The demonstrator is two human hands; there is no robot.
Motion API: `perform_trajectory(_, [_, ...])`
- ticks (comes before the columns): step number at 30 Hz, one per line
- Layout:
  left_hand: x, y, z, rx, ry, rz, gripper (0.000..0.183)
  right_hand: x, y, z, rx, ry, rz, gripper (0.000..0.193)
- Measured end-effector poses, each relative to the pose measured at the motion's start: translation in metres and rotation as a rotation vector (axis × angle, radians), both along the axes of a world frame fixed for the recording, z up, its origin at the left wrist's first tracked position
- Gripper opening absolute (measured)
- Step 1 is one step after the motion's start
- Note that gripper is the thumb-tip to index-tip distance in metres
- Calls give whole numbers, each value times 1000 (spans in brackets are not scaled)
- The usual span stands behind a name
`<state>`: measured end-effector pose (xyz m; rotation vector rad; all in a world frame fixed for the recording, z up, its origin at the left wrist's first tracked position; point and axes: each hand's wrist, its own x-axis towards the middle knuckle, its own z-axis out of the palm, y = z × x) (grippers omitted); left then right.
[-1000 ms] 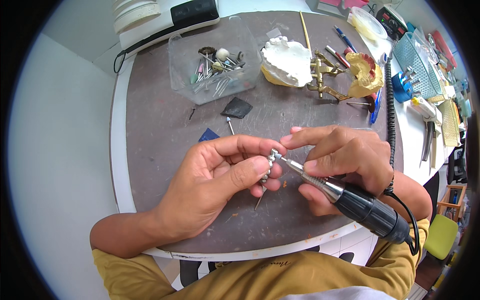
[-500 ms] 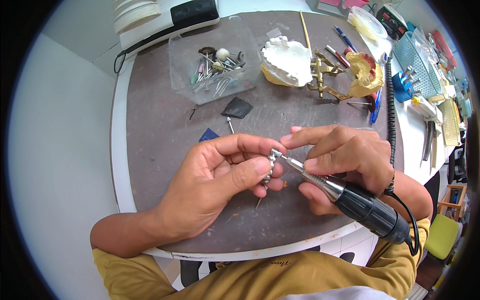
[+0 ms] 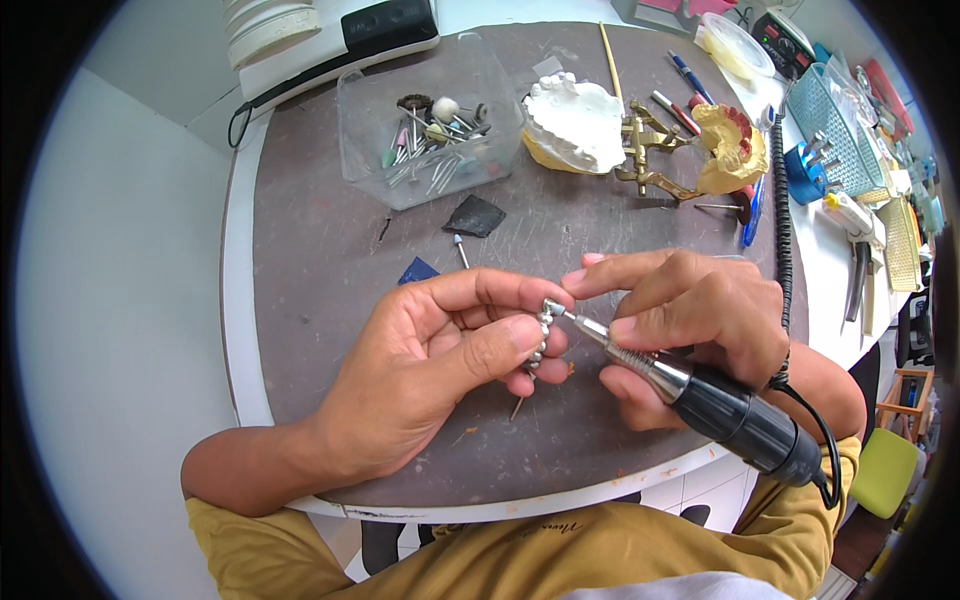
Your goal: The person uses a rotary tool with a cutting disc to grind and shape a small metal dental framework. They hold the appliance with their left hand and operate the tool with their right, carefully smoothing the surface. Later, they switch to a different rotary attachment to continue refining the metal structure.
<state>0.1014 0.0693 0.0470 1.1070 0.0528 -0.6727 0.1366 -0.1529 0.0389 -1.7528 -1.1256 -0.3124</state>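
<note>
Between the thumb and fingers of my left hand point(image 3: 430, 360) is a silvery metal dental bridge point(image 3: 542, 338), a curved row of tooth shapes partly covered by the fingers. My right hand point(image 3: 690, 325) is wrapped round a handpiece point(image 3: 735, 410) with a black body and a steel nose, held slantwise. The small pale bur point(image 3: 557, 309) at its tip meets the upper end of the bridge, as far as I can see. My right index fingertip rests close to the left one. Below the left fingers, a thin metal shank point(image 3: 518, 405) lies on the table.
A clear plastic box point(image 3: 365, 180) holds several burs and polishers. Beyond my hands stand a white plaster dental model point(image 3: 575, 125) and a brass articulator point(image 3: 650, 180). A black abrasive scrap point(image 3: 474, 215), a loose bur point(image 3: 460, 250) and a blue scrap point(image 3: 418, 270) lie nearer. A coiled cord point(image 3: 783, 230) runs along the right.
Almost nothing differs. The right hand and handpiece have shifted very slightly, with the bur still at the upper end of the bridge.
</note>
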Motion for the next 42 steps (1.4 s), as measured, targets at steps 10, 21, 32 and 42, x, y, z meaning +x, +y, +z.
perform_trajectory(10, [0, 0, 0, 9, 4, 0, 30, -1, 0, 0, -15, -1, -14, 23])
perform_trajectory(21, [0, 0, -1, -6, -2, 11, 30, 0, -1, -2, 24, 16, -5, 24])
perform_trajectory(32, [-1, 0, 0, 10, 4, 1, 31, -1, -1, 0, -4, 1, 4, 24])
perform_trajectory(42, [0, 1, 2, 21, 29, -1, 31, 1, -1, 1, -21, 1, 25, 24])
